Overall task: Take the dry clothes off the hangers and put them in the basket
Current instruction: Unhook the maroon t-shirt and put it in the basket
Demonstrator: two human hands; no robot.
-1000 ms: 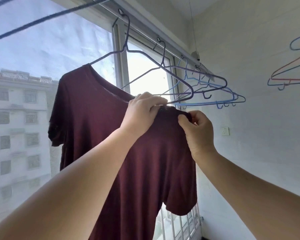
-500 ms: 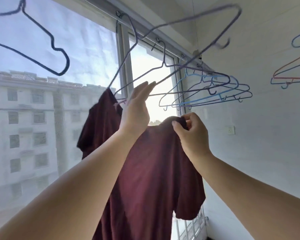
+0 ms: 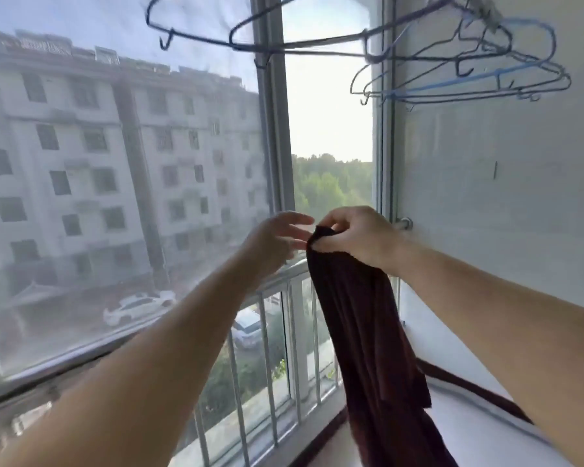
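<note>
A dark maroon T-shirt (image 3: 368, 338) hangs down in a long bunch, free of any hanger. My right hand (image 3: 354, 235) pinches its top edge at chest height. My left hand (image 3: 277, 239) is just left of it, fingers spread and straight, touching or nearly touching the fabric. Above, a dark wire hanger (image 3: 284, 42) swings empty and blurred near the window top. No basket is in view.
Several empty blue and dark wire hangers (image 3: 469, 79) hang bunched at the upper right by the white wall (image 3: 503, 180). A window frame (image 3: 277, 146) and a railing with vertical bars (image 3: 284, 332) lie ahead. A white ledge (image 3: 469, 416) runs below on the right.
The shirt slid off its hanger and came down with my right hand. My left hand let go of the hanger, which swings empty overhead. The camera tilted downward.
</note>
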